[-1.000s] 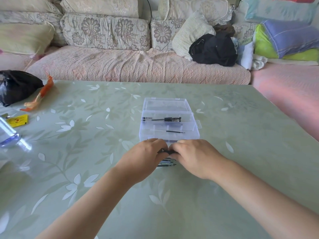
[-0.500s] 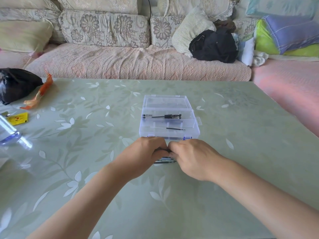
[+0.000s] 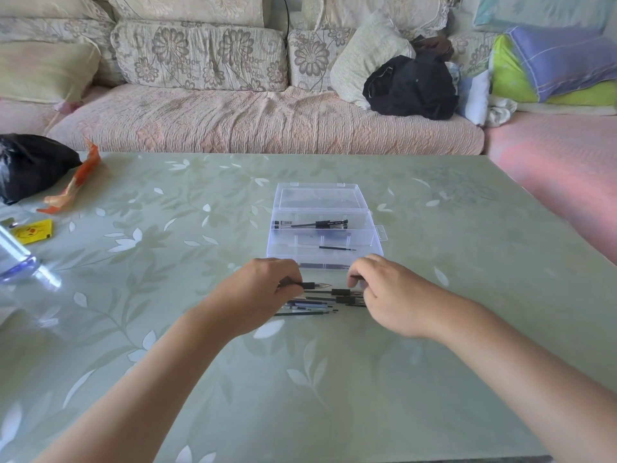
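An open clear plastic box stands mid-table, its lid folded back. One compartment holds black pens; the nearer one holds a thin refill. Just in front of the box lies a loose pile of pens and refills. My left hand pinches a pen by its black grip, tip pointing right. My right hand hovers at the pile's right end, its fingertips pinching a small dark piece that looks like a pen cap.
A black bag, an orange wrapper and a yellow packet lie at the table's far left. A clear bottle rests at the left edge. A sofa with cushions runs behind the table.
My hands, pressed together over one dark pen before, have pulled apart sideways. The pen stays in the left hand, the small dark piece in the right, and the pile now shows.
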`<state>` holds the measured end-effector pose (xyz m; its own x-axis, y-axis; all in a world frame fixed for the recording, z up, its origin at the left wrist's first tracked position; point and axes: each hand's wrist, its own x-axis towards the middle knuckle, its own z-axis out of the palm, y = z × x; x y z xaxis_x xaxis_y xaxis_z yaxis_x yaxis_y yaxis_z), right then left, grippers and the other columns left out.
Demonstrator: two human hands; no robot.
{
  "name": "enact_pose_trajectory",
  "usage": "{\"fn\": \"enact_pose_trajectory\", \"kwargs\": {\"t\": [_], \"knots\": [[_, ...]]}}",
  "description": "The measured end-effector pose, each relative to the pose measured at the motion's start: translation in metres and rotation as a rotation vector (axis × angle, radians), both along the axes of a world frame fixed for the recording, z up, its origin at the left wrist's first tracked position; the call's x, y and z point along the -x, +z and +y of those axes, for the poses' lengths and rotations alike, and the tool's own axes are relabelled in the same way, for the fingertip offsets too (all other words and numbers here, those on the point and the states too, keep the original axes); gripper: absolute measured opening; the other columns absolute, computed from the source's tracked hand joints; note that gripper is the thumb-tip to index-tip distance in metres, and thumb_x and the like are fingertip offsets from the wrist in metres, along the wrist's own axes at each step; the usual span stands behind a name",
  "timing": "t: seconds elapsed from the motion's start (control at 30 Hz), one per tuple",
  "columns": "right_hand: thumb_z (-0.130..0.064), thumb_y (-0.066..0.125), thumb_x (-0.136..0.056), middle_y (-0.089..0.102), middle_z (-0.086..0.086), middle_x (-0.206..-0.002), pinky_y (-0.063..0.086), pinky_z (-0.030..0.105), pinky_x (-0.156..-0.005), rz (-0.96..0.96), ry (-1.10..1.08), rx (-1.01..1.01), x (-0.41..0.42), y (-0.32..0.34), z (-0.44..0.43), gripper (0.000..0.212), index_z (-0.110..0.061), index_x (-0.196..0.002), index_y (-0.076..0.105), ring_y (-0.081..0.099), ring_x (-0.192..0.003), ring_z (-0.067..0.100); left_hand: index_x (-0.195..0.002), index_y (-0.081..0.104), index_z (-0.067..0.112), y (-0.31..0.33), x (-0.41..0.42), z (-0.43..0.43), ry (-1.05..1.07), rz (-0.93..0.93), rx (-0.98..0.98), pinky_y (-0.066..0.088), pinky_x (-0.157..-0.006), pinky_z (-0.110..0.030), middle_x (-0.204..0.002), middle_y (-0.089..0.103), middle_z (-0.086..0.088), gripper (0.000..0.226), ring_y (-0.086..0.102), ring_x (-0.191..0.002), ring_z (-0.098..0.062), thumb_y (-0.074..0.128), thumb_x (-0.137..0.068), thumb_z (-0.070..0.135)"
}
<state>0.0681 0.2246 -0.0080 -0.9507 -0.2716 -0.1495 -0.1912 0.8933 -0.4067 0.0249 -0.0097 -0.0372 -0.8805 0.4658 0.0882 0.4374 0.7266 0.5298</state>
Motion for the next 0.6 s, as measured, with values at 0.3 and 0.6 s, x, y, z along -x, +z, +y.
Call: {"fn": "enact_pose_trajectory", "kwargs": {"t": [0.3, 0.6], "knots": [[-0.014, 0.062, -0.089, 0.060, -0.017, -0.095, 0.037, 0.004, -0.074, 0.109, 0.032, 0.088, -0.007, -0.017, 0.011, 0.029, -0.031, -0.111, 0.069, 0.053, -0.082, -0.005, -0.086, 0.063, 0.033, 0.000, -0.002, 0.002, 0.016, -0.010, 0.026, 0.049, -0.067, -0.022, -0.080, 0.062, 0.016, 0.004, 0.057, -0.074, -0.002, 0.062, -0.090, 0.034], [-0.032, 0.063, -0.089, 0.049, -0.021, -0.085, 0.030, 0.013, -0.064, 0.097, 0.046, -0.062, -0.010, -0.030, 0.015, 0.025, -0.039, -0.113, 0.066, 0.043, -0.079, 0.000, -0.084, 0.065, 0.034, -0.005, -0.007, 0.010, -0.020, -0.018, 0.016, 0.047, -0.064, -0.019, -0.077, 0.060, 0.016, 0.005, 0.057, -0.077, -0.004, 0.069, -0.085, 0.033]]}}
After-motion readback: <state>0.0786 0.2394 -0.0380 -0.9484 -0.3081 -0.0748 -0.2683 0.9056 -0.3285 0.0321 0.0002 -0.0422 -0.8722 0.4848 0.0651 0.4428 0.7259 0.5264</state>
